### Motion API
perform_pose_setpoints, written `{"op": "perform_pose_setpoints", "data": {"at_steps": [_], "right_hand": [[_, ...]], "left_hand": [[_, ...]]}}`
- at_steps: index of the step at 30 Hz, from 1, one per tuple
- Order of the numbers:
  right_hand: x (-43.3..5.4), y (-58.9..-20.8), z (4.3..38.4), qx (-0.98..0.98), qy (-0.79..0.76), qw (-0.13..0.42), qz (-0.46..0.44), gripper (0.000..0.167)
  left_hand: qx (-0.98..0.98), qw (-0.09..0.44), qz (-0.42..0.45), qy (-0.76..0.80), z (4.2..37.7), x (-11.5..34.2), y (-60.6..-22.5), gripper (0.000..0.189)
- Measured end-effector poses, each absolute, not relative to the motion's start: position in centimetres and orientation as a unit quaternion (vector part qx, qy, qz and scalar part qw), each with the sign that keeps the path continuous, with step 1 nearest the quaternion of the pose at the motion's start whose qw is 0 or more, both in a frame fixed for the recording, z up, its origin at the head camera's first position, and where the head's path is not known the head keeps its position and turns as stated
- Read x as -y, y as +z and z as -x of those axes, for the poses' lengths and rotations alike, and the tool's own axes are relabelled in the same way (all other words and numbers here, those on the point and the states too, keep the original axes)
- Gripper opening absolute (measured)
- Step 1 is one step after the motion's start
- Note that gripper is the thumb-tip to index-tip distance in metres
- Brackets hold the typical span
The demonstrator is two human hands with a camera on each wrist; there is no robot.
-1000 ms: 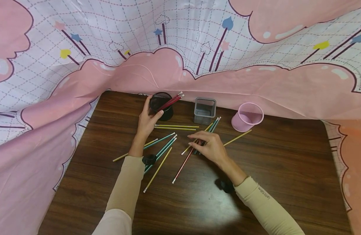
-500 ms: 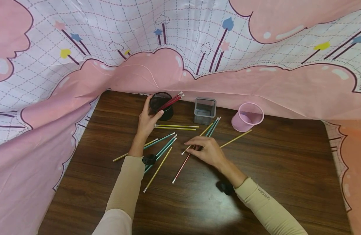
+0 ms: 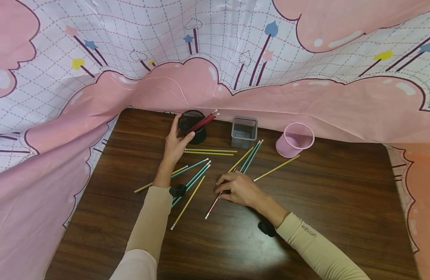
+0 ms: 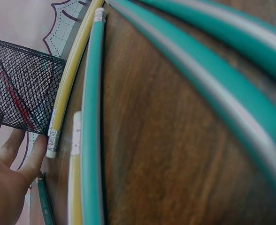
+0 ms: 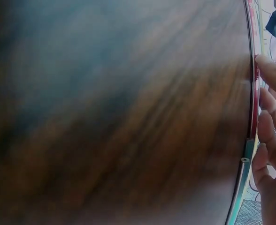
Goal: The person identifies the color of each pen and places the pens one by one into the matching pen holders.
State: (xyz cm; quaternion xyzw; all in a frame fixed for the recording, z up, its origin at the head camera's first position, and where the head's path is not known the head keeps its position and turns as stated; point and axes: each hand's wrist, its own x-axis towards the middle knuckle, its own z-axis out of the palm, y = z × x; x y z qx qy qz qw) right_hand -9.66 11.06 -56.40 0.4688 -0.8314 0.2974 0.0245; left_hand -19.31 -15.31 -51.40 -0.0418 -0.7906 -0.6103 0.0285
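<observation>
My left hand [image 3: 175,144] holds the black mesh pencil cup [image 3: 200,137] at the back left, thumb and fingers round its side. Red pencils [image 3: 207,120] lean in that cup, eraser ends up. The left wrist view has the mesh cup [image 4: 25,84] above the hand's spread fingers. Low over the table's middle, my right hand [image 3: 241,188] pinches a red pencil [image 3: 212,207] between thumb and fingers, the eraser end pointing toward me. In the right wrist view a fingertip meets the red pencil [image 5: 256,103], with the other fingers curled beside it.
A grey square mesh holder [image 3: 243,140] and a pink round cup [image 3: 288,146] stand along the back edge. Green pencils [image 3: 250,157] and a yellow pencil [image 3: 241,159] lie just beyond my right hand. More green pencils [image 3: 193,179] and yellow pencils [image 3: 188,201] lie near my left forearm.
My right hand has moved toward me and slightly left along the red pencil, its fingers closing in on it. The left hand and black cup have stayed put.
</observation>
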Motion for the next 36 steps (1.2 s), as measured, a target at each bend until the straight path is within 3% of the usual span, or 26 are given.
{"op": "perform_pose_setpoints", "data": {"at_steps": [21, 36], "right_hand": [[-10.9, -57.0, 9.8, 0.806, 0.307, 0.033, -0.505, 0.008], [-10.0, -55.8, 9.8, 0.778, 0.466, 0.040, -0.420, 0.017]], "left_hand": [[0.790, 0.016, 0.038, -0.612, 19.3, 15.4, -51.4, 0.075], [0.789, 0.018, 0.039, -0.613, 19.4, 15.4, -51.6, 0.076]]}}
